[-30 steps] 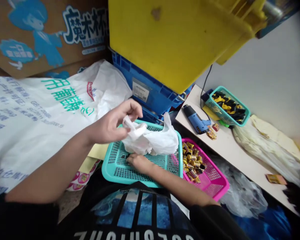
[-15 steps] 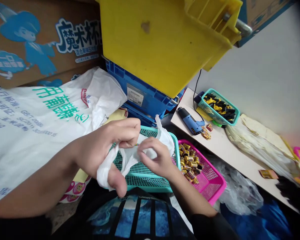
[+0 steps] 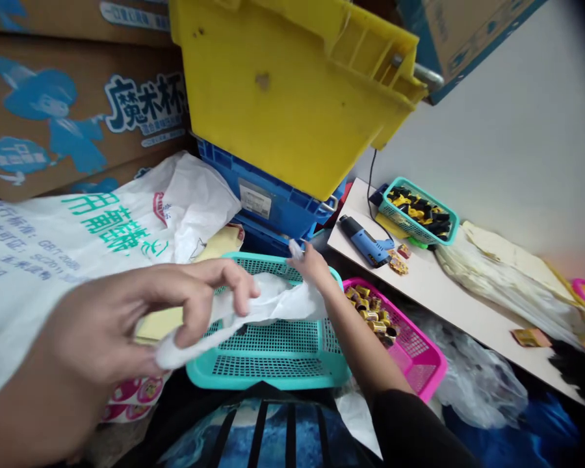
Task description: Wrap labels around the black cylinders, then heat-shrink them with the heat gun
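A thin white plastic bag, twisted into a strip, stretches between my two hands over a turquoise mesh basket. My left hand is closed on its near end, with the strip running from thumb to fingertips. At the basket's far right rim, my right hand grips the other end, and a white tip pokes out past the fingers. Part of the bag lies down in the basket, where its contents cannot be made out.
To the right stands a pink basket holding small yellow-brown cylinders. A heat gun and another turquoise basket of black and yellow pieces rest on a table. Yellow and blue crates stack behind; a white sack lies left.
My hands have moved apart. The left came nearer and left, the right went away to the basket's far rim. The bag, looped round my left thumb before, is now pulled out lengthwise.
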### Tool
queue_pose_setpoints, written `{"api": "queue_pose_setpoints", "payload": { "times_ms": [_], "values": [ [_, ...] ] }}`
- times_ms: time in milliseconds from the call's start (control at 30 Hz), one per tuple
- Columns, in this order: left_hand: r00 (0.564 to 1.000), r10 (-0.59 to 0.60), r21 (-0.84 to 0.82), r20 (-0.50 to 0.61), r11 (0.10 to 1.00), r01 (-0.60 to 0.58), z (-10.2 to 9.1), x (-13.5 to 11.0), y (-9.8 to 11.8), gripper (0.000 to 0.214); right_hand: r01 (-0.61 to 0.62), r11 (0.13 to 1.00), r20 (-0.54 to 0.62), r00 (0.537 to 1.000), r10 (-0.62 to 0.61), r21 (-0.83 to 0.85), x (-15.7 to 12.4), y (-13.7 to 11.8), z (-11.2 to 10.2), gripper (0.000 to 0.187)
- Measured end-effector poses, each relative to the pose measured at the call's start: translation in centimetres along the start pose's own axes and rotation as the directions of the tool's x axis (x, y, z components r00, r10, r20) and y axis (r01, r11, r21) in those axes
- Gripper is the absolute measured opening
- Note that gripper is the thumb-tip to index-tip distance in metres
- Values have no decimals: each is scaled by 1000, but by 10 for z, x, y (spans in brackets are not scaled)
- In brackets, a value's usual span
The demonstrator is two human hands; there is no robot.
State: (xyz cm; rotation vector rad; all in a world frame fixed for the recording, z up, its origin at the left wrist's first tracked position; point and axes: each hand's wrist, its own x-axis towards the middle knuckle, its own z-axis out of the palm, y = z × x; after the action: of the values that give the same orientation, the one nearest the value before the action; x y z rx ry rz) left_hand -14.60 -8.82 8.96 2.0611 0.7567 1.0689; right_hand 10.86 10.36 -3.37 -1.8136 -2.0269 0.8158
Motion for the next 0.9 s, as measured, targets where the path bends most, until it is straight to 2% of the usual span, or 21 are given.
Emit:
{"api": "queue_pose_setpoints", "payload": {
  "times_ms": [67, 100, 133, 200, 233, 267, 333, 367, 400, 433, 533, 567, 600, 633, 700, 733, 767, 800, 833, 867, 900],
  "values": [
    [1000, -7, -414, 22, 910, 15, 16, 4, -22, 29, 37, 997, 4, 999, -38, 70, 2, 0, -6, 48],
    [1000, -30, -536, 3, 844, 27, 25, 9, -34, 43, 59, 993, -15, 998, -58, 107, -3, -3, -15, 41],
    [996, -74, -595, -48, 803, 31, 34, 16, -44, 58, 100, 983, -38, 995, -96, 156, -13, -9, -28, 40],
    [964, -252, -563, -78, 810, 166, 52, 37, -58, 85, 257, 938, -96, 966, -240, 232, -42, -27, -61, 41],
    [945, -316, -485, -82, 841, 239, 61, 50, -60, 96, 442, 858, -133, 897, -421, 263, -58, -39, -77, 38],
    [935, -347, -386, -78, 875, 293, 69, 63, -59, 100, 625, 750, -132, 780, -611, 217, -74, -51, -93, 32],
    [942, -326, -228, -73, 926, 303, 83, 86, -50, 74, 848, 522, -85, 529, -844, 95, -95, -72, -116, 28],
    [946, -315, -201, -81, 934, 294, 89, 95, -44, 48, 888, 454, -77, 459, -885, 77, -99, -78, -123, 33],
    [941, -324, -212, -99, 931, 298, 93, 102, -39, 28, 894, 439, -96, 446, -890, 89, -100, -80, -128, 37],
    [925, -359, -251, -122, 913, 322, 96, 106, -36, 28, 870, 474, -116, 489, -864, 137, -97, -77, -130, 38],
    [841, -510, -434, -181, 809, 397, 94, 107, -32, 37, 657, 667, -53, 725, -686, 351, -85, -56, -122, 30],
    [816, -546, -482, -192, 777, 406, 92, 106, -33, 36, 601, 703, -38, 769, -638, 380, -85, -48, -117, 27],
    [793, -575, -513, -201, 751, 415, 88, 104, -33, 34, 587, 713, -37, 781, -623, 384, -88, -42, -112, 23],
    [777, -594, -517, -207, 741, 428, 84, 102, -33, 32, 616, 695, -49, 760, -648, 370, -92, -37, -107, 18],
    [789, -585, -412, -190, 777, 476, 74, 98, -33, 26, 732, 592, -55, 643, -764, 336, -102, -31, -98, 12],
    [818, -548, -292, -177, 823, 488, 69, 96, -33, 22, 775, 531, -51, 580, -813, 343, -105, -29, -96, 11],
    [864, -476, -121, -162, 879, 461, 64, 95, -34, 18, 787, 489, -68, 550, -832, 376, -104, -27, -93, 14],
    [923, -356, 83, -149, 925, 371, 60, 93, -35, 12, 761, 483, -110, 576, -810, 433, -100, -25, -91, 18],
    [975, -187, 297, -123, 930, 216, 56, 91, -37, 9, 699, 504, -147, 647, -748, 508, -94, -23, -88, 24],
    [997, 13, 487, -75, 873, 26, 53, 90, -40, 11, 602, 532, -136, 728, -672, 596, -85, -21, -84, 31],
    [977, 213, 629, -7, 760, -161, 52, 90, -43, 15, 479, 549, -64, 790, -610, 685, -75, -20, -79, 38]
  ]
}}
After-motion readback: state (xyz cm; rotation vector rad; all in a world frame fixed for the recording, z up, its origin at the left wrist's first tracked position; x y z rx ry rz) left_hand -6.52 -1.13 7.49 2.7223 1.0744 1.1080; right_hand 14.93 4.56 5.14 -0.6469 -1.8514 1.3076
